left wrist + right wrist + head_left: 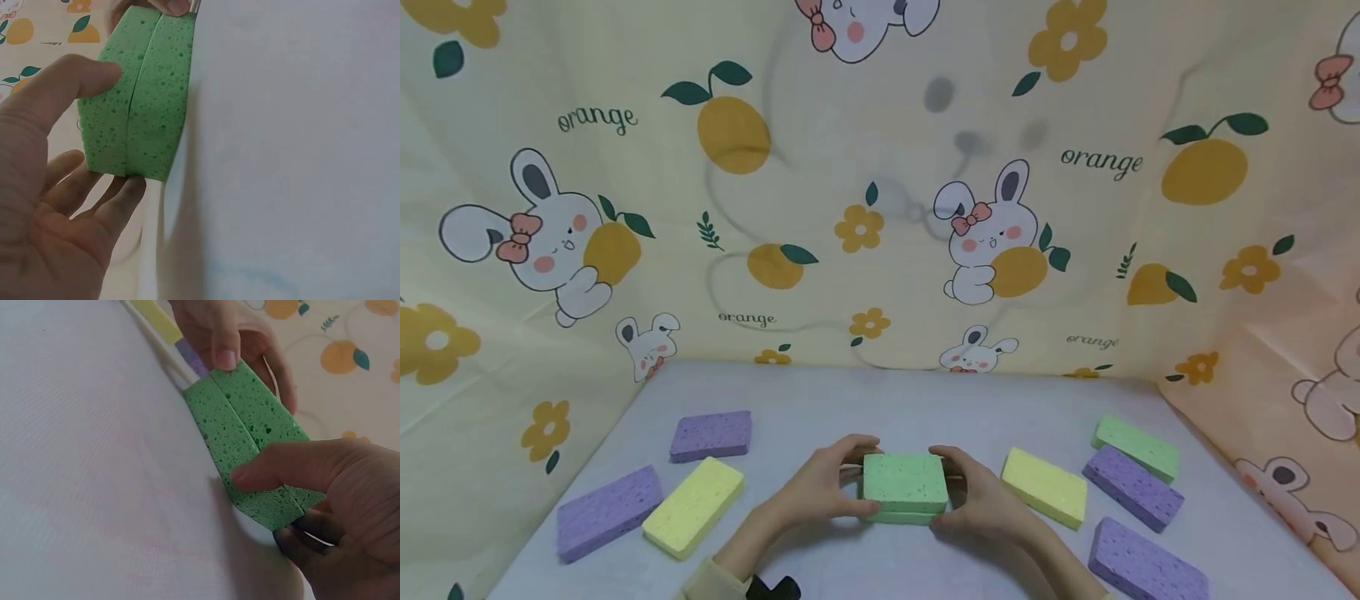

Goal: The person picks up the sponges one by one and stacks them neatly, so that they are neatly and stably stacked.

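Two green sponges, one flat on top of the other, are at the front middle of the table. In the head view the upper green sponge (905,483) shows its pitted top, and only a thin strip of the lower green sponge (904,517) shows beneath. My left hand (827,485) grips the left end, its thumb on the front face of the upper sponge (119,119). On the right end my right hand (976,497) holds on, its thumb pressing the front of the lower sponge (215,422). The other fingers wrap behind, partly hidden.
On the left lie two purple sponges (610,510) and a yellow sponge (693,507). To the right are another yellow sponge (1044,487), a green sponge (1137,447) touching a purple sponge (1133,487), and one more purple sponge (1148,562). A printed cloth (820,150) hangs behind the white table (850,400).
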`<action>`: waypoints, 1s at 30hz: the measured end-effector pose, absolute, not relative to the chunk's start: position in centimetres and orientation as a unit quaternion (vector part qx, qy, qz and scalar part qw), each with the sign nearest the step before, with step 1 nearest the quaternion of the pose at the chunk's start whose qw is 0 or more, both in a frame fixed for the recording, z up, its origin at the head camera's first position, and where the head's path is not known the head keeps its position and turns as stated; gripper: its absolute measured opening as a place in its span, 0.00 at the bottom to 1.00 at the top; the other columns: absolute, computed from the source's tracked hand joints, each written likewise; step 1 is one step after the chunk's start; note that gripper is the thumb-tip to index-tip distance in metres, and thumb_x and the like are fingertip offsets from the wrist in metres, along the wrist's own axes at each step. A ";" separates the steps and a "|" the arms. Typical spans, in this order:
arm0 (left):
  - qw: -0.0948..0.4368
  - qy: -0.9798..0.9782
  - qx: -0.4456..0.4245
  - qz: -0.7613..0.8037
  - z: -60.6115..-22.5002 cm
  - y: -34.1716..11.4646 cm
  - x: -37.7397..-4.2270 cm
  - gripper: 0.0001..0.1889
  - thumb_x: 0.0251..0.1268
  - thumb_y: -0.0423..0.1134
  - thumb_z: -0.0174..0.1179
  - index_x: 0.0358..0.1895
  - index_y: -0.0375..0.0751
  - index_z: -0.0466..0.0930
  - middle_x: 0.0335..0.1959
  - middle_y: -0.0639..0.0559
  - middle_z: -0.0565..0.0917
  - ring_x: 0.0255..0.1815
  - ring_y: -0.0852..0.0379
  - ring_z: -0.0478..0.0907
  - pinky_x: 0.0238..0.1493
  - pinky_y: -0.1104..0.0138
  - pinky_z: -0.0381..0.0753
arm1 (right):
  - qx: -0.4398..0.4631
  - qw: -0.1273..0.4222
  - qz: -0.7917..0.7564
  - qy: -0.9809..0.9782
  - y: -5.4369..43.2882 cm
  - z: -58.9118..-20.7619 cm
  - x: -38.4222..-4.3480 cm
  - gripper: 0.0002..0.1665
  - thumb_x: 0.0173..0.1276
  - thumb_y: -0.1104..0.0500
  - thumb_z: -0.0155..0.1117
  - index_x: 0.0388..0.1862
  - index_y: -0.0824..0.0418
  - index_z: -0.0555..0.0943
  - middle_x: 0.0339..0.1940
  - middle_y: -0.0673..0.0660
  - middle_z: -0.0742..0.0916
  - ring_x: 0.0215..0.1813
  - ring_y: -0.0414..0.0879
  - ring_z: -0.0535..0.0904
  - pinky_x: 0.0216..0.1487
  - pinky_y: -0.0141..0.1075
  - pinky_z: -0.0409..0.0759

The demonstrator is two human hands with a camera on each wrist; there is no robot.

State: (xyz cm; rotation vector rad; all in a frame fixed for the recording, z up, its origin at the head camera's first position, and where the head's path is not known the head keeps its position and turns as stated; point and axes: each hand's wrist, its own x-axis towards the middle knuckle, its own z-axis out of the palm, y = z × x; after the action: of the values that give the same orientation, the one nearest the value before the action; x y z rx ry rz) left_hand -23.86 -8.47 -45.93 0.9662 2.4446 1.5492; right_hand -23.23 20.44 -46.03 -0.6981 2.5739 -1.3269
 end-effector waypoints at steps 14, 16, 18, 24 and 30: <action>0.063 0.799 0.323 0.504 -46.0 -8.9 -23.8 0.44 0.49 0.43 0.77 0.70 0.40 0.65 0.63 0.55 0.76 0.63 0.54 0.72 0.66 0.56 0.69 | -0.250 0.060 -0.432 0.865 20.2 -46.0 -23.2 0.55 0.43 0.62 0.81 0.72 0.62 0.65 0.57 0.55 0.80 0.60 0.53 0.76 0.65 0.53 0.70; 0.062 0.804 0.320 0.497 -46.0 -8.8 -23.8 0.44 0.48 0.43 0.77 0.70 0.38 0.65 0.63 0.55 0.76 0.63 0.54 0.72 0.66 0.56 0.70 | -0.251 0.057 -0.429 0.866 20.3 -46.1 -23.1 0.54 0.44 0.62 0.81 0.71 0.62 0.65 0.58 0.55 0.81 0.61 0.54 0.76 0.65 0.53 0.71; 0.064 0.805 0.315 0.499 -46.0 -8.7 -23.8 0.45 0.48 0.43 0.78 0.70 0.36 0.64 0.62 0.53 0.77 0.62 0.54 0.73 0.65 0.57 0.71 | -0.254 0.055 -0.429 0.865 20.4 -46.1 -23.1 0.54 0.44 0.62 0.81 0.71 0.62 0.66 0.58 0.57 0.81 0.61 0.54 0.76 0.64 0.53 0.71; 0.069 0.815 0.296 0.494 -45.9 -8.5 -23.7 0.46 0.46 0.43 0.78 0.69 0.36 0.63 0.61 0.48 0.78 0.60 0.54 0.75 0.63 0.59 0.73 | -0.249 0.060 -0.433 0.864 20.5 -46.0 -23.2 0.54 0.45 0.62 0.81 0.71 0.63 0.65 0.59 0.61 0.81 0.61 0.57 0.76 0.64 0.54 0.72; 0.071 0.819 0.284 0.494 -45.7 -8.4 -23.6 0.45 0.45 0.44 0.79 0.68 0.35 0.65 0.61 0.47 0.78 0.60 0.52 0.75 0.63 0.59 0.73 | -0.255 0.060 -0.430 0.864 20.4 -46.1 -23.3 0.51 0.45 0.61 0.81 0.70 0.63 0.68 0.60 0.57 0.81 0.61 0.54 0.76 0.64 0.52 0.73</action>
State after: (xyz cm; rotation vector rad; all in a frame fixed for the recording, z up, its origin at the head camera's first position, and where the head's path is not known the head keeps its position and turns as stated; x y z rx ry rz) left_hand -23.65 -8.41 -45.71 0.8525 2.4616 1.4865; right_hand -23.26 20.44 -46.07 -0.7708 2.6150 -1.3027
